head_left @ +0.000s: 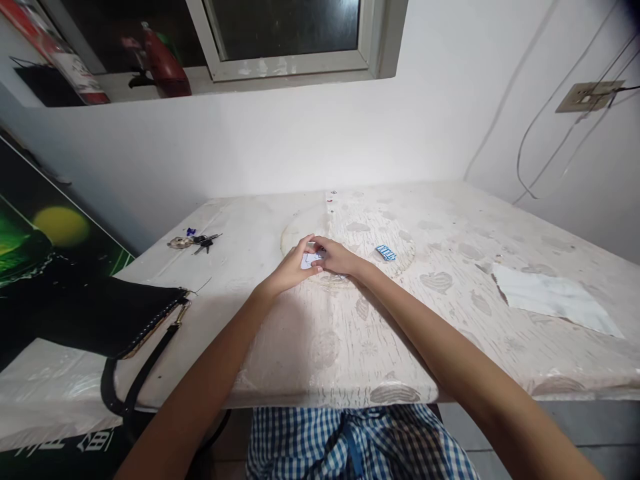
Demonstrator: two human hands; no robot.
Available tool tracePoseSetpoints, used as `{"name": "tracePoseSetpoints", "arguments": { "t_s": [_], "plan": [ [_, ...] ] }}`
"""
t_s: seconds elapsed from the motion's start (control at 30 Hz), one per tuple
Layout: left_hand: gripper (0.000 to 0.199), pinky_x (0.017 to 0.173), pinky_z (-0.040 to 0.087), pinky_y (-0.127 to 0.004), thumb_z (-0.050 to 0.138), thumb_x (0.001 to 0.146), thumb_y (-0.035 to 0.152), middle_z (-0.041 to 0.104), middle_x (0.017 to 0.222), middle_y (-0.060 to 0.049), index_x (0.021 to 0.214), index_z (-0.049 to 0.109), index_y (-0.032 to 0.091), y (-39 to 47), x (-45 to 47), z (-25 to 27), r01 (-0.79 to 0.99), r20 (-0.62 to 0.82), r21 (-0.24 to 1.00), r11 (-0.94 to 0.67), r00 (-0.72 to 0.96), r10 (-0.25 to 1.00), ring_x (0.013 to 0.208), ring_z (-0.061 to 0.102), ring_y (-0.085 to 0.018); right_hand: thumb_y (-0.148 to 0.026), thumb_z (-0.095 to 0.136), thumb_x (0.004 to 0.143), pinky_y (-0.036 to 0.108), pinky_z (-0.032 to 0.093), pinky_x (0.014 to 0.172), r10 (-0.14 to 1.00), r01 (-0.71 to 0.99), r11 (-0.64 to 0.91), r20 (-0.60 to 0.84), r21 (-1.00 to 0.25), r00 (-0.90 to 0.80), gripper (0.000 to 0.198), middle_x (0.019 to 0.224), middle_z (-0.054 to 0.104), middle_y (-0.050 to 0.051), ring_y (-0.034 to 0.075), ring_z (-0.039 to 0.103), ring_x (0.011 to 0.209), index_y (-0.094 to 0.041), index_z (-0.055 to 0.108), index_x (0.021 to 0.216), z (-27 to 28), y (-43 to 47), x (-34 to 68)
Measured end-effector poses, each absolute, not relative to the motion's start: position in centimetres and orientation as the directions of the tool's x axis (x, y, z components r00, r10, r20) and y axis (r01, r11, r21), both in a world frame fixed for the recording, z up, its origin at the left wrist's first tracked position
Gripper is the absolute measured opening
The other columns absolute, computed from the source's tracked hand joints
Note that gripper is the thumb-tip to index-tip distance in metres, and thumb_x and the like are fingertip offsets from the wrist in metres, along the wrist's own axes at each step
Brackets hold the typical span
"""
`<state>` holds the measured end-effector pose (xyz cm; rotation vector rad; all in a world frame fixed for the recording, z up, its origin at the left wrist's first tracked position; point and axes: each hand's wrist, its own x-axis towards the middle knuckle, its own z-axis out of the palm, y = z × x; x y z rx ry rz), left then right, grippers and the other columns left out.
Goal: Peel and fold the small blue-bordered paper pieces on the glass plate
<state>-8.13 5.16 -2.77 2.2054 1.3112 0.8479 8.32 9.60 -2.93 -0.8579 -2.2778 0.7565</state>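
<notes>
Both my hands meet over the middle of the table around a small white card-like piece (311,259) with dark lines on it. My left hand (291,268) has its fingers curved about the left and far side of the piece. From the right, my right hand (336,256) bends over it, thumb at the near edge. Fingers hide part of the piece, so whether it is one card or a small stack I cannot tell. A small blue-and-white striped piece (386,253) lies on the tablecloth to the right of my right hand.
A bunch of keys (204,243) lies at the left on the patterned tablecloth (310,347). A black bag (135,313) with a strap sits at the left edge. A white cloth (555,300) lies at the right. The wall (300,140) rises behind the table.
</notes>
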Motion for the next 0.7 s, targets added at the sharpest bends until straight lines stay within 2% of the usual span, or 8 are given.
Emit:
{"name": "tracePoseSetpoints", "arguments": {
  "t_s": [0.13,0.23,0.3,0.37,0.47,0.53,0.6,0.7],
  "plan": [
    [0.081,0.090,0.039,-0.035,0.062,0.072,0.026,0.051,0.103,-0.005,0.139,0.017,0.029,5.1,-7.8,-2.6,0.566,0.320,0.675,-0.473,0.353,0.879,0.100,0.049,-0.017,-0.012,0.056,0.062,0.031,0.043,0.074,0.725,0.289,0.590,0.337,-0.754,-0.601,0.061,0.090,0.054,0.004,0.016,0.050,0.079,-0.014,0.040,0.121,-2.9,9.6,8.1],
    [0.079,0.082,0.042,-0.032,0.061,0.070,0.018,0.050,0.099,-0.003,0.137,0.021,0.030,5.3,-7.9,-2.8,0.537,0.352,0.706,-0.462,0.299,0.887,0.087,0.050,-0.014,-0.009,0.054,0.058,0.033,0.043,0.078,0.738,0.269,0.594,0.380,-0.758,-0.557,0.072,0.097,0.050,0.005,0.016,0.049,0.083,-0.016,0.035,0.126,-3.0,9.5,8.1],
    [0.077,0.075,0.044,-0.029,0.060,0.067,0.013,0.048,0.099,-0.003,0.135,0.026,0.030,5.6,-8.1,-3.0,0.514,0.368,0.741,-0.432,0.228,0.902,0.081,0.049,-0.012,-0.009,0.053,0.058,0.035,0.043,0.080,0.765,0.272,0.581,0.400,-0.767,-0.505,0.070,0.102,0.048,0.006,0.017,0.050,0.085,-0.018,0.036,0.126,-3.1,9.3,8.0],
    [0.075,0.068,0.044,-0.026,0.059,0.064,0.011,0.046,0.101,-0.004,0.131,0.031,0.028,5.9,-8.1,-3.1,0.457,0.369,0.797,-0.396,0.152,0.917,0.077,0.048,-0.010,-0.010,0.049,0.061,0.035,0.046,0.076,0.814,0.234,0.512,0.379,-0.827,-0.441,0.064,0.101,0.048,0.006,0.015,0.053,0.082,-0.020,0.037,0.123,-3.2,9.2,7.6],
    [0.067,0.064,0.045,-0.025,0.058,0.062,0.013,0.044,0.105,-0.005,0.124,0.037,0.026,6.4,-8.0,-3.1,0.339,0.362,0.872,-0.353,0.040,0.931,0.074,0.050,-0.009,-0.009,0.039,0.066,0.032,0.051,0.067,0.896,0.066,0.314,0.273,-0.947,-0.351,0.058,0.096,0.050,0.003,0.012,0.057,0.070,-0.024,0.035,0.121,-3.2,9.2,6.9],
    [0.060,0.068,0.047,-0.029,0.057,0.066,0.018,0.045,0.106,-0.007,0.123,0.038,0.023,6.5,-8.0,-3.0,0.317,0.381,0.880,-0.354,-0.026,0.924,0.075,0.053,-0.010,-0.008,0.035,0.067,0.030,0.052,0.067,0.927,-0.052,0.225,0.231,-0.973,-0.297,0.056,0.095,0.052,0.002,0.011,0.060,0.068,-0.025,0.032,0.121,-3.0,9.4,6.7],
    [0.058,0.079,0.046,-0.034,0.057,0.070,0.025,0.049,0.109,-0.009,0.124,0.037,0.022,6.3,-8.1,-2.9,0.405,0.408,0.838,-0.366,-0.019,0.913,0.087,0.056,-0.015,-0.008,0.032,0.070,0.031,0.052,0.071,0.945,-0.106,0.205,0.225,-0.973,-0.239,0.055,0.096,0.056,0.003,0.011,0.062,0.073,-0.024,0.030,0.123,-2.6,9.8,6.8],
    [0.066,0.096,0.034,-0.042,0.064,0.067,0.040,0.050,0.119,-0.010,0.125,0.040,0.022,5.7,-8.3,-2.7,0.671,0.360,0.643,-0.369,0.160,0.919,0.114,0.045,-0.026,-0.014,0.033,0.076,0.034,0.047,0.083,0.945,0.018,0.237,0.226,-0.971,-0.238,0.049,0.102,0.060,0.008,0.015,0.060,0.093,-0.019,0.033,0.125,-2.0,10.2,7.7]
  ]
}}
